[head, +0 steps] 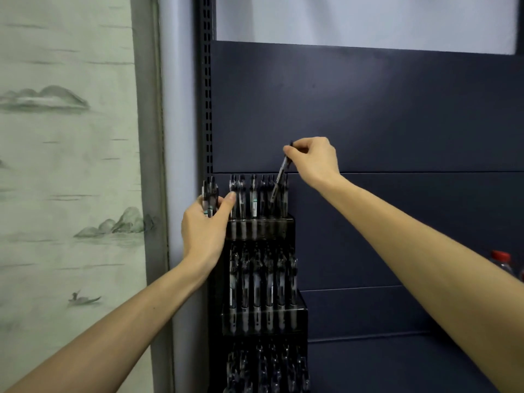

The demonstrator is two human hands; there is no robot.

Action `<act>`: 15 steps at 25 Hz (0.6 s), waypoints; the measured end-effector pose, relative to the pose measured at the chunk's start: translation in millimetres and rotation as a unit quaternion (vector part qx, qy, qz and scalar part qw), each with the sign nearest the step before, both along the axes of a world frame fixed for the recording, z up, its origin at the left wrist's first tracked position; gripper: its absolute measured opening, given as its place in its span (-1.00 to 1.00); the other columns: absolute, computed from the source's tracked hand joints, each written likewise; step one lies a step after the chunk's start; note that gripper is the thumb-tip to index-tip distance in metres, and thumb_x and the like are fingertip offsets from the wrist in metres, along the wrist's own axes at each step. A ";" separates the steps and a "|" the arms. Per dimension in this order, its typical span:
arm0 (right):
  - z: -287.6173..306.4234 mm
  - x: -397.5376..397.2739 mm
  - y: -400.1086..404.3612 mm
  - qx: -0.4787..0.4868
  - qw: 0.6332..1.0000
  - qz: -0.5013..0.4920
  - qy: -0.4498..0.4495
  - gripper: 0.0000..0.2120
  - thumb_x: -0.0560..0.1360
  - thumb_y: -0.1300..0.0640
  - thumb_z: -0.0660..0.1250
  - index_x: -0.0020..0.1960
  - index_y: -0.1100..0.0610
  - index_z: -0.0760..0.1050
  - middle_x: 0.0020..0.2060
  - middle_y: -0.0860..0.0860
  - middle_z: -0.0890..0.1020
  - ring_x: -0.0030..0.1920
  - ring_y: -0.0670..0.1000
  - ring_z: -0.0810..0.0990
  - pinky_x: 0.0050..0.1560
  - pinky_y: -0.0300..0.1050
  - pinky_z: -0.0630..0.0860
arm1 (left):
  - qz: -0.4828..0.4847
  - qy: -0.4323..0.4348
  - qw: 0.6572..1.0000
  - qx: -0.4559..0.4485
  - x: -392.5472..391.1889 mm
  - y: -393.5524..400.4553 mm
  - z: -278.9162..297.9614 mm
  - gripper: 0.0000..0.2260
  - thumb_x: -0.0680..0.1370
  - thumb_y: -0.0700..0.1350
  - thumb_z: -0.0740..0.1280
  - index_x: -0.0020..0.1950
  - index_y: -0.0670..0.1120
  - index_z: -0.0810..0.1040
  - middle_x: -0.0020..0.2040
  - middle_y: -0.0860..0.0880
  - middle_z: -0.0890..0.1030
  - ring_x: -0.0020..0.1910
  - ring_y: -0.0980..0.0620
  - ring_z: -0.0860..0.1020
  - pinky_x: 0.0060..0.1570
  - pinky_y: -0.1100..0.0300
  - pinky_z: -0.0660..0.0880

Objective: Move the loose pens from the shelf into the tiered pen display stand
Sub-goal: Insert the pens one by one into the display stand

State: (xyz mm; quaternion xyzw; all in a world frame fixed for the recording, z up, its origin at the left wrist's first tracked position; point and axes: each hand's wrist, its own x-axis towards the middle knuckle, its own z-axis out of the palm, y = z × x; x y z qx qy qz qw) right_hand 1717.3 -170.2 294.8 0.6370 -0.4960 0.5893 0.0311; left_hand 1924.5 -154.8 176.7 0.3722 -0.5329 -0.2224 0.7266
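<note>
Above the tiered dark plastic pen display stand [263, 316], the right hand [313, 161] pinches 1 tilted dark pen [279, 178] over the top tier; the left hand [205, 225], beside it, grips a bundle of pens [209, 198] before the navy shelf panel [397, 114].

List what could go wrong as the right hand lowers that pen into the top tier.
1. The right hand pinches the pen at its upper end and the pen is tilted, so its tip may catch on the upright pens in the stand's top tier instead of finding a slot.
2. The left hand grips a bundle of spare pens close beside that tier; one could slip out, or the hand could bump the stand.
</note>
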 end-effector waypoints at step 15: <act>-12.7 24.4 -9.7 0.042 0.976 -0.069 0.204 -0.73 0.50 -0.11 0.47 -0.22 0.08 0.70 -0.38 -0.07 0.65 -0.16 0.03 0.62 -0.15 -0.10 0.57 | -0.032 0.001 0.999 -0.038 4.0 6.1 -2.8 -0.82 0.74 -0.19 0.12 0.05 0.04 0.44 -0.14 -0.02 0.57 -0.32 0.11 0.53 -0.39 0.25 0.47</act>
